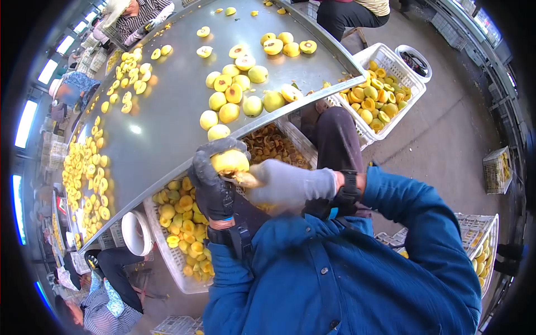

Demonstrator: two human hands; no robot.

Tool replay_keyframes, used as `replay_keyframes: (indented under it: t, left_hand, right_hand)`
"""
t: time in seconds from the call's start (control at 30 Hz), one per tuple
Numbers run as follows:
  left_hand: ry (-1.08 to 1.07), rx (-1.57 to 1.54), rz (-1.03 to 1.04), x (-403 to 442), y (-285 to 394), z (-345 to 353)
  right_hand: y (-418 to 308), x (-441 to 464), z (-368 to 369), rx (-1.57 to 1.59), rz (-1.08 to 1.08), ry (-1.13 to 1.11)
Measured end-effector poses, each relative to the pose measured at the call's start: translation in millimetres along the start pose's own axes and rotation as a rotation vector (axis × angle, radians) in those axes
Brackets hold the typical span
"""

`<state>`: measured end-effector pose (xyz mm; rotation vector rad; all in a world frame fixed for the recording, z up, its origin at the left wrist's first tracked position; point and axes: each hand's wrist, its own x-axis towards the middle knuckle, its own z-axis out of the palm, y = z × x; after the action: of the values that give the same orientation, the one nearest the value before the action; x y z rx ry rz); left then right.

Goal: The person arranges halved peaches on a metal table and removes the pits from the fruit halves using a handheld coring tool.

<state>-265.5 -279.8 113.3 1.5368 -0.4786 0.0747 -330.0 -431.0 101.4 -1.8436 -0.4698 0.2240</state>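
Gloved in black, my left hand (211, 181) wraps round a yellow fruit half (230, 162) just off the near edge of the metal table (167, 106). My right hand (287, 183), in a grey glove and blurred, is closed on a small tool whose tip touches the fruit's underside; the tool's shape is mostly hidden. Beyond my hands, cut yellow fruit (229, 113) lies in a loose group on the table. Below the table edge sits a crate of brown pits and scraps (271, 146).
Crates of fruit halves stand at the lower left (184, 234) and right (379, 100). A white bucket (135, 233) is left of the near crate, another bucket (416, 62) at the upper right. Co-workers sit around the table. More halves (86, 173) lie at its left end.
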Motion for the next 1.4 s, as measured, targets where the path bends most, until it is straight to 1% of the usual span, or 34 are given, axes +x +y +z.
replay_keyframes:
  t: [0.03, 0.07, 0.1, 0.2, 0.23, 0.3, 0.37, 0.4, 0.43, 0.47, 0.5, 0.53, 0.57, 0.6, 0.63, 0.67, 0.7, 0.77, 0.83, 0.87, 0.9, 0.93, 0.97, 1.03, 1.07, 1.1, 1.13, 1.17, 1.2, 1.23, 1.27, 1.33, 1.37, 1.4]
  left_hand:
    - [0.031, -0.069, -0.086, -5.5, -5.7, 1.8]
    - [0.068, -0.16, -0.125, -8.6, -8.4, 4.5]
    - [0.106, -0.248, -0.166, -12.4, -10.9, 6.6]
    - [0.162, -0.3, -0.082, -22.9, -20.8, 13.0]
    - [0.181, -0.255, -0.035, -21.9, -28.9, 11.0]
    - [0.192, -0.615, -0.092, -20.2, -29.5, 15.1]
    - [0.215, 0.131, 0.094, -18.3, -24.3, 16.0]
    - [0.269, 0.015, -0.003, -17.8, -21.8, 15.0]
    - [0.334, -0.106, -0.092, -17.5, -19.3, 14.0]
    - [0.423, -0.734, -0.343, -16.2, -17.5, 12.6]
    - [0.299, -0.37, -0.287, -17.8, -44.8, -4.8]
    - [0.294, -0.505, -0.296, -20.4, -53.1, -12.2]
    - [0.292, -0.639, -0.307, -23.2, -61.2, -19.6]
    - [0.257, -0.267, -0.179, -26.2, -60.0, -22.4]
    - [0.276, 0.11, -0.059, -29.6, -58.9, -25.2]
    - [0.303, -0.062, -0.117, -37.0, -60.8, -32.8]
    - [0.342, -0.235, -0.171, -45.3, -62.2, -40.2]
    - [0.469, -0.373, -0.254, -69.3, -98.1, -66.0]
    - [0.679, 0.004, -0.147, -108.8, -119.3, -107.0]
    - [0.791, 0.462, -0.02, -133.4, -124.0, -119.4]
    - [0.813, -0.093, -0.208, -167.4, -156.5, -151.4]
    - [0.958, -0.65, -0.371, -200.6, -188.8, -183.3]
    - [1.083, -0.305, -0.284, -205.4, -142.7, -185.5]
    - [1.133, -0.036, -0.313, -262.0, -152.9, -257.1]
    - [1.059, 0.655, -0.321, -310.9, -198.0, -307.2]
    - [1.062, 0.696, -0.349, -317.9, -178.9, -331.1]
    - [1.047, 0.719, -0.367, -307.0, -177.9, -340.1]
    - [1.018, 0.769, -0.368, -260.8, -140.0, -315.6]
    - [0.988, 0.824, -0.367, -213.4, -98.7, -288.6]
    - [0.905, 0.812, -0.251, -177.4, -95.8, -267.6]
    - [0.829, 0.809, -0.137, -142.7, -93.6, -247.4]
    - [0.583, 0.725, 0.014, -67.5, -90.2, -191.0]
    - [0.452, 0.791, 0.107, -34.1, -84.3, -166.7]
    - [0.391, 0.853, 0.201, -4.0, -103.3, -151.0]
  right_hand:
    - [7.1, 2.2, 5.3, 0.049, -0.02, 0.006]
    - [10.9, 4.9, 9.5, 0.097, -0.04, 0.011]
    - [13.7, 3.8, 13.0, -0.008, -0.022, 0.047]
    - [17.9, 7.9, 12.9, -0.315, 0.046, 0.086]
    - [21.2, 10.2, 11.9, -0.409, 0.03, 0.075]
    - [32.3, 14.6, 10.0, -0.527, -0.04, 0.105]
    - [50.5, 17.4, 9.4, -0.568, -0.148, 0.18]
    - [63.6, 19.4, 8.6, -0.569, -0.317, 0.26]
    - [74.4, 16.8, 9.0, -0.574, -0.337, 0.282]
    - [82.9, 13.8, 7.1, -0.58, -0.362, 0.301]
    - [102.9, 11.3, 9.5, -0.677, -0.108, 0.211]
    - [128.1, 5.0, 15.5, -0.765, 0.149, 0.121]
    - [155.7, -9.6, 16.0, -0.817, 0.224, -0.025]
    - [173.9, -21.9, 13.5, -0.871, 0.294, -0.172]
    - [174.9, -25.7, 14.8, -0.892, 0.29, -0.111]
    - [175.0, -28.1, 18.1, -0.912, 0.277, -0.063]
    - [165.6, -28.4, 18.2, -0.856, 0.249, -0.012]
    - [151.4, -21.4, 20.6, -0.787, 0.219, 0.028]
    - [151.8, -24.9, 25.2, -0.735, 0.279, -0.006]
    - [151.7, -28.3, 26.1, -0.694, 0.335, -0.034]
    - [152.6, -31.9, 27.4, -0.686, 0.353, -0.08]
    - [154.5, -36.5, 27.0, -0.682, 0.376, -0.117]
    - [156.4, -37.3, 27.2, -0.68, 0.405, -0.147]
    - [145.2, -29.0, 35.2, -0.652, 0.425, -0.141]
    - [140.9, -30.9, 33.8, -0.642, 0.447, -0.126]
    - [154.0, -28.9, 40.0, -0.672, 0.456, -0.127]
    - [163.5, -36.0, 38.5, -0.638, 0.367, -0.115]
    - [182.4, -43.8, 40.9, -0.625, 0.296, -0.108]
    - [184.3, -43.2, 43.3, -0.61, 0.377, -0.137]
    - [164.6, -39.4, 43.5, -0.519, 0.462, -0.137]
    - [155.4, -37.3, 46.7, -0.529, 0.504, -0.14]
    - [152.2, -37.3, 50.1, -0.603, 0.5, -0.194]
    - [153.6, -40.0, 50.9, -0.588, 0.476, -0.188]
    - [155.5, -43.3, 51.2, -0.574, 0.452, -0.182]
